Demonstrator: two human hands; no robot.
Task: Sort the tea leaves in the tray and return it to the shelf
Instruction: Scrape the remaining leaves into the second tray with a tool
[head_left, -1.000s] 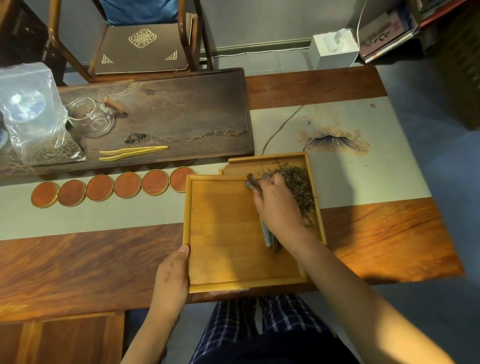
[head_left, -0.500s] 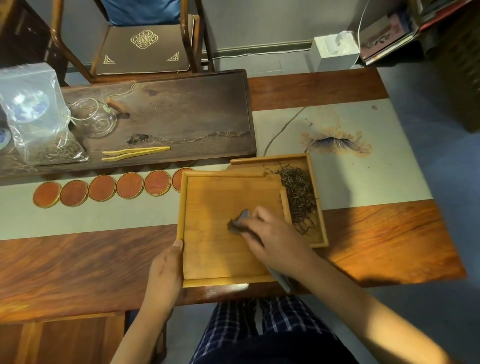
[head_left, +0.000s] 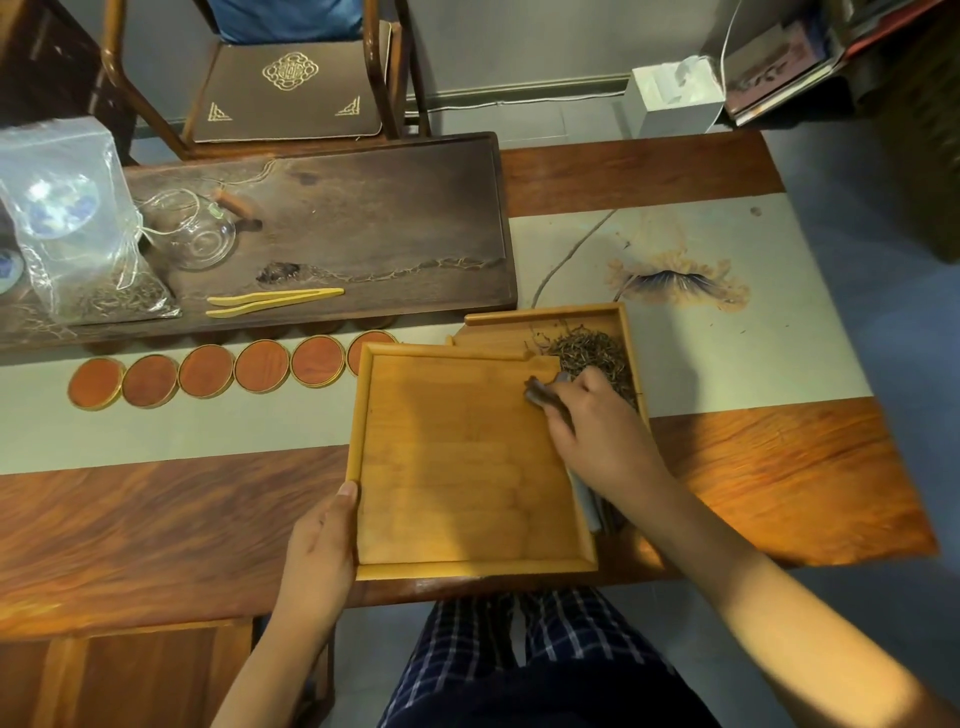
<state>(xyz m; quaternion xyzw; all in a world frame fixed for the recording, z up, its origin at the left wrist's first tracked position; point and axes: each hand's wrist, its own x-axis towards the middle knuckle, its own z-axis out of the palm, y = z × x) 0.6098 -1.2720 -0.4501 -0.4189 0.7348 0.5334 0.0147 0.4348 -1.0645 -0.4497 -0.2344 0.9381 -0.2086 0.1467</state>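
Tea leaves (head_left: 592, 353) lie in a dark heap in the far right corner of the lower bamboo tray (head_left: 623, 332), just beyond my right hand (head_left: 597, 441). My right fingers (head_left: 563, 397) are curled together around a small grey brush (head_left: 540, 392), whose dark tip rests on the floor of the upper tray near its notched far right corner, close to the heap; the handle runs back under my palm and shows again below my wrist. My left hand (head_left: 322, 540) grips the near left edge of the upper bamboo tray (head_left: 457, 467), thumb pressed on the rim, the other fingers tucked beneath where I cannot see them. This upper tray lies across the lower one, covering most of it, and its floor looks swept bare. Both trays sit on the wooden table (head_left: 156, 519), partly on the pale runner (head_left: 727, 353). A row of round red coasters (head_left: 208, 371) touches the upper tray's far left corner. Beyond them, yellow tongs (head_left: 275, 302) lie on the dark tea board (head_left: 363, 208), with a glass pitcher (head_left: 200, 234) and a clear bag of tea (head_left: 78, 223) to the left.
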